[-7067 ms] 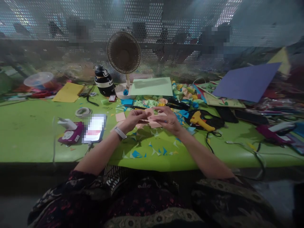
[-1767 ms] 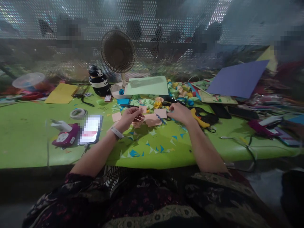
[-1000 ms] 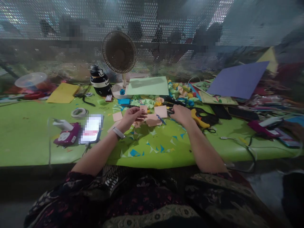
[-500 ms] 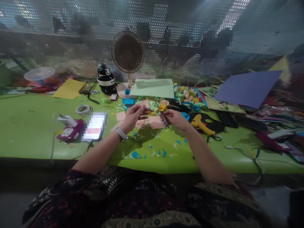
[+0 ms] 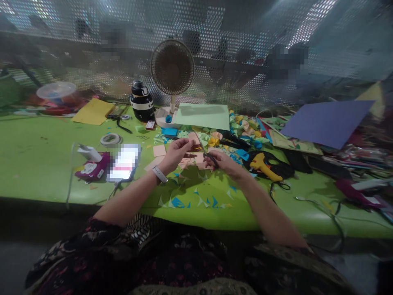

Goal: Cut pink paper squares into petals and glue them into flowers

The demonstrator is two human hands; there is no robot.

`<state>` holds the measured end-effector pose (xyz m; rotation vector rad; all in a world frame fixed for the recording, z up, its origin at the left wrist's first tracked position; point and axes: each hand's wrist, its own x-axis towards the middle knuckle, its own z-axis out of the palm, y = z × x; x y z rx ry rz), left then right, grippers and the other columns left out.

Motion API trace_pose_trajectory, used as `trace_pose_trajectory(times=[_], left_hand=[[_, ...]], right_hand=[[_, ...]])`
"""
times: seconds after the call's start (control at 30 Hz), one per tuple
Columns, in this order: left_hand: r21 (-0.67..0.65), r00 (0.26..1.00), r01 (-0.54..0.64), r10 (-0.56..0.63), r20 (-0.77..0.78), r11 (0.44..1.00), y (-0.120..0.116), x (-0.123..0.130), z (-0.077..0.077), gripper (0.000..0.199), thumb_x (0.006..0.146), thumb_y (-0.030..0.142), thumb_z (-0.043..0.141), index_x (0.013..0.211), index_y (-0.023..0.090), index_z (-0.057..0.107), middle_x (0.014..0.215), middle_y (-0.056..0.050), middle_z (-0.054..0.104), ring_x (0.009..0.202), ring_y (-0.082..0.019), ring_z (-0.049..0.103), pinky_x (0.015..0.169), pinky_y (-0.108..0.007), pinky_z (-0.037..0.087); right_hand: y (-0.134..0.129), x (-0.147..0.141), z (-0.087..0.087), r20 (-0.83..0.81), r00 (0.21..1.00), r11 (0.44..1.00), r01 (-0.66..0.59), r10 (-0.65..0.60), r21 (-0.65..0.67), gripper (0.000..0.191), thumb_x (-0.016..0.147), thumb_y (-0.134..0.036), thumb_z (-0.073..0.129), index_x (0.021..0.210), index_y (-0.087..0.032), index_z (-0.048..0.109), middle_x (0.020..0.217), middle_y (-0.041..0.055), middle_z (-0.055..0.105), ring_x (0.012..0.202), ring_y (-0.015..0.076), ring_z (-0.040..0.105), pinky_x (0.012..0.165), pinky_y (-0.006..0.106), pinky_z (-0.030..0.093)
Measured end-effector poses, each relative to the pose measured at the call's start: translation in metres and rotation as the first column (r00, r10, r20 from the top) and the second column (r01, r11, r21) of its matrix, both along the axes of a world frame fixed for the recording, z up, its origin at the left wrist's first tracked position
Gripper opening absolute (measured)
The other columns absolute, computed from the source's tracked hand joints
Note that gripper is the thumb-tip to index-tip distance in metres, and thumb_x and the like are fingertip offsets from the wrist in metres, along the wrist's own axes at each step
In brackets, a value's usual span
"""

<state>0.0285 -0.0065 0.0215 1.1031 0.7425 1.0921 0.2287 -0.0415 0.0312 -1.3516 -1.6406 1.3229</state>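
Observation:
My left hand (image 5: 179, 152) pinches a small peach paper square (image 5: 193, 138) between thumb and fingers, above the table. In my right hand (image 5: 221, 162) is a pair of scissors (image 5: 211, 158), dark-handled, with the blades pointing up and left at the paper's right edge. Whether the blades touch the paper is too blurred to tell. Under both hands lie more peach squares, one of them the peach piece (image 5: 159, 150) left of my fingers. Blue and pale offcuts (image 5: 178, 202) are scattered on the green table (image 5: 129, 209) nearer my body.
A fan (image 5: 172, 67), a black bottle (image 5: 142, 102) and a pale green sheet (image 5: 204, 116) stand or lie behind my hands. Crumpled paper pieces (image 5: 242, 123) heap at the back. To the right is a yellow glue gun (image 5: 264, 167); leftward, a phone (image 5: 124, 163) and tape roll (image 5: 111, 139).
The scissors have swung from beside the peach squares to point up at the held paper. Both hands have come closer together. The whole view has shifted slightly.

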Motion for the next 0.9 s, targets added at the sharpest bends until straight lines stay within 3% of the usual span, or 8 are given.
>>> trace_pose_trajectory(times=[0.9], left_hand=[[0.010,0.999,0.029,-0.029,-0.016,1.000,-0.0016,0.0009,0.0016,0.047,0.068,0.055,0.081,0.081,0.014,0.063,0.083,-0.007,0.075,0.089,-0.022,0.074,0.076,-0.032,0.060]], right_hand=[[-0.0044,-0.0029,0.0077,-0.030,0.999,1.000,0.016,-0.016,-0.013,0.051,0.060,-0.060,0.080,0.078,-0.018,0.058,0.067,-0.0029,0.056,0.054,0.0083,0.046,0.049,0.023,0.037]])
